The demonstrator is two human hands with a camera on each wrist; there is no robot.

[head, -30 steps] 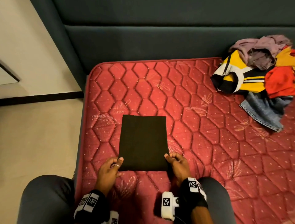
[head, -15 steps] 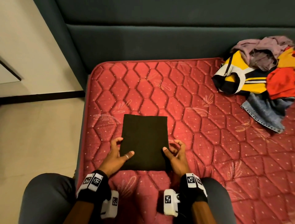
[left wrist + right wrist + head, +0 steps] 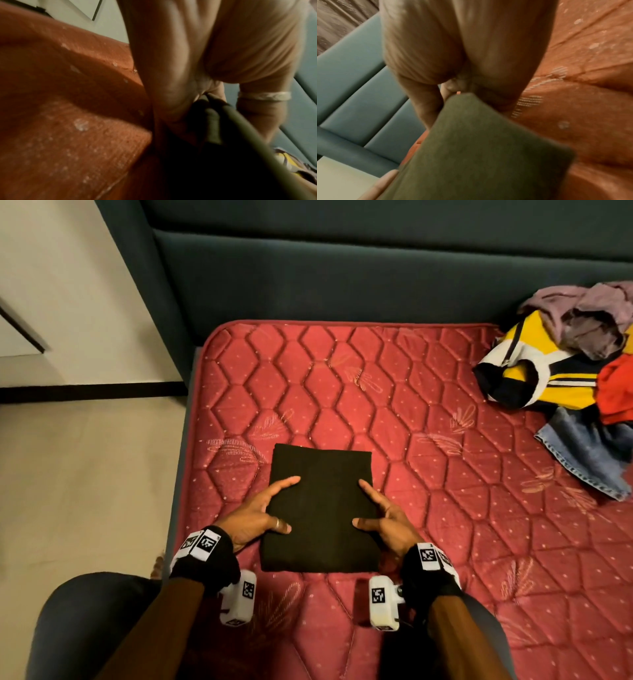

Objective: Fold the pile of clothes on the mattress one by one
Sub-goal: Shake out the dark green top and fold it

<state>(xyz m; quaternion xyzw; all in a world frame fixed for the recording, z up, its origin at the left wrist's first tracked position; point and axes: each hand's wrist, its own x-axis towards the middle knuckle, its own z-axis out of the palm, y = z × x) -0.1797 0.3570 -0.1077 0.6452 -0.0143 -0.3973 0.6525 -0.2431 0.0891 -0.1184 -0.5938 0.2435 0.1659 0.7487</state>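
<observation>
While a person kneels or sits at the near edge of a red quilted mattress [image 3: 394, 412], a black garment [image 3: 322, 508] lies folded into a neat upright rectangle directly in front of them, near the mattress's left side. The left hand [image 3: 253, 517] sits at the garment's left edge and the right hand [image 3: 387, 520] at its right edge. On each, the forefinger and thumb lie straight and spread on top of the cloth; the wrist views, though blurred, suggest the other fingers tuck beneath the folded layers, so each hand seems to clasp its side between thumb and fingers.

Judging from this, the fold is finished and the bundle is about to be lifted or shifted aside. To do that well, both hands should support the whole stack of layers from below, rise together and level, and keep the thumbs pressing down so no layer slides out or sags in the middle.

No basket, box or other container is visible. The remaining unfolded clothes [image 3: 568, 378] sit loose in a heap at the far right of the mattress, well apart from the black garment: a mauve piece on top, a yellow, white and navy striped top, something red, and denim at the bottom. A dark upholstered headboard [image 3: 342, 275] runs behind the mattress, and pale floor [image 3: 85, 474] shows to the left.
</observation>
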